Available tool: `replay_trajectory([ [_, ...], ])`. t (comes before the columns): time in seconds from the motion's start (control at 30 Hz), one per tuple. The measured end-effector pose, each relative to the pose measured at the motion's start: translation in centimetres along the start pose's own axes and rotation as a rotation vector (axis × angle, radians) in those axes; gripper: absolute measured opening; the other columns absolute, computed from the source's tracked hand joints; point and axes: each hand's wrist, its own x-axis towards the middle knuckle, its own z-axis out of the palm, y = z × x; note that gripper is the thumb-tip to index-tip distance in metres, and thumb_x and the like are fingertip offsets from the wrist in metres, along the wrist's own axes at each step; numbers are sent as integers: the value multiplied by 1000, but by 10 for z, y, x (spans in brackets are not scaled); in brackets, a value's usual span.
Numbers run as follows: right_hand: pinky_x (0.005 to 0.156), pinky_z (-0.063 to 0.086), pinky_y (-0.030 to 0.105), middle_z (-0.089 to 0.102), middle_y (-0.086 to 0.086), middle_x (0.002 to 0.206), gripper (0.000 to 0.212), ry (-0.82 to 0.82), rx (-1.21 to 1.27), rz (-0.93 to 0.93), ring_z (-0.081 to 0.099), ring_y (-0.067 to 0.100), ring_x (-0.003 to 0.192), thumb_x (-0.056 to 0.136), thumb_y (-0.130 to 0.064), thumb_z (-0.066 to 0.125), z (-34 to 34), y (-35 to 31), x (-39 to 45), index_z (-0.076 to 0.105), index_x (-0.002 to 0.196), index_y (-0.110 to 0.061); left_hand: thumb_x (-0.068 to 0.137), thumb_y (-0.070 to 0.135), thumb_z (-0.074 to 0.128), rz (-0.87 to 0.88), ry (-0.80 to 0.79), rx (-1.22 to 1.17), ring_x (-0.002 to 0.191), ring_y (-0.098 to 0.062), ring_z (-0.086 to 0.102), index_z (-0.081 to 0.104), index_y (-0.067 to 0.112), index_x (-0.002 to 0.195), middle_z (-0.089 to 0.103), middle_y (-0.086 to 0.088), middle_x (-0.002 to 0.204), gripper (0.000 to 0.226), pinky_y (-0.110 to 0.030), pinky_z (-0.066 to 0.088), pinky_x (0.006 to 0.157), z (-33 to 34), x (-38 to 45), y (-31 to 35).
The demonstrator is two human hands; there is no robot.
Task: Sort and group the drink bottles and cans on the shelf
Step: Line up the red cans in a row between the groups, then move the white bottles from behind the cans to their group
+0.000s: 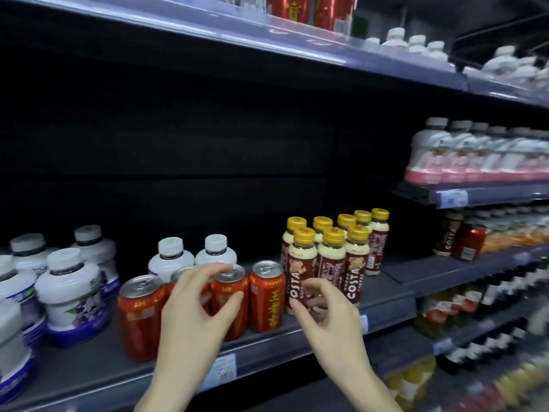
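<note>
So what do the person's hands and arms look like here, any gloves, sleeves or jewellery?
Both are bare: the left hand and right hand wear no gloves, and no rings or watch show. Forearms are uncovered to the frame's bottom edge; no sleeve is visible.

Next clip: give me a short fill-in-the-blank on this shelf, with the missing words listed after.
1. The Costa bottles have ___ caps.
2. The cans by the left hand are ___.
3. The right hand reaches at a bottle labelled ___.
4. The white bottles at far left have ___ bases.

Missing words: yellow; red; Costa; purple
</note>
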Motion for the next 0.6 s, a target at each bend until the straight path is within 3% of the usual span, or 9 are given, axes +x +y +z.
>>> replay_trajectory([
  [0.1,71,48,12,66,-16,100,18,43,-23,54,62,1,91,84,-31,71,-12,13,-8,63,99,-34,74,15,77,17,-102,-28,104,-1,60,67,37,99,64,18,108,35,-30,49,95,26,-4,4],
  [0.2,72,50,14,68,-13,97,14,70,-31,90,64,2,92,83,-30,72,-24,26,-11,65,95,-32,73,16,77,51,-187,-25,103,8,57,67,37,97,64,23,102,34,-18,47,88,50,-9,11],
  [0.33,71,51,15,68,-12,93,12,73,-19,84,64,3,91,83,-24,72,-38,44,-7,66,91,-31,72,12,78,75,-231,-21,101,6,60,68,36,94,66,20,100,34,-8,47,82,80,-16,15],
  [0.47,69,54,20,70,-10,90,15,1,9,52,66,5,88,82,-20,73,-42,62,5,67,87,-32,72,13,77,61,-198,-15,98,3,63,68,37,92,63,25,103,33,-20,53,84,103,-16,16],
  [0.6,66,53,17,70,-10,91,16,-131,35,-64,66,8,85,83,-20,72,-39,62,26,65,87,-35,74,16,76,4,-89,-11,99,4,62,69,35,94,68,18,99,29,-26,54,87,114,-13,20],
])
